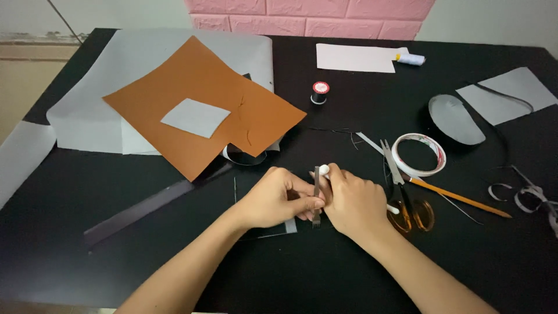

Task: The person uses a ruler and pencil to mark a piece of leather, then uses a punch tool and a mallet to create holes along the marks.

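Hands are held close together near the middle of the black table [70, 244]. A pronged metal punch [316, 197] is pinched upright by the fingers of the left hand [270, 199], with its teeth pointing down at a dark sheet [264, 229] on the table. A white-handled tool [325, 170] is gripped by the right hand [353, 203], and its end is kept beside the top of the punch. The step in hand looks like lining up the punch on the sheet. Next, the punch would likely need to be kept straight and pressed or tapped down.

Orange-handled scissors [407, 200] and a roll of tape [418, 154] are found just right of the right hand, so little room is left there. A brown leather sheet [221, 93] lies far left, well apart. More bare table is seen near and to the left.
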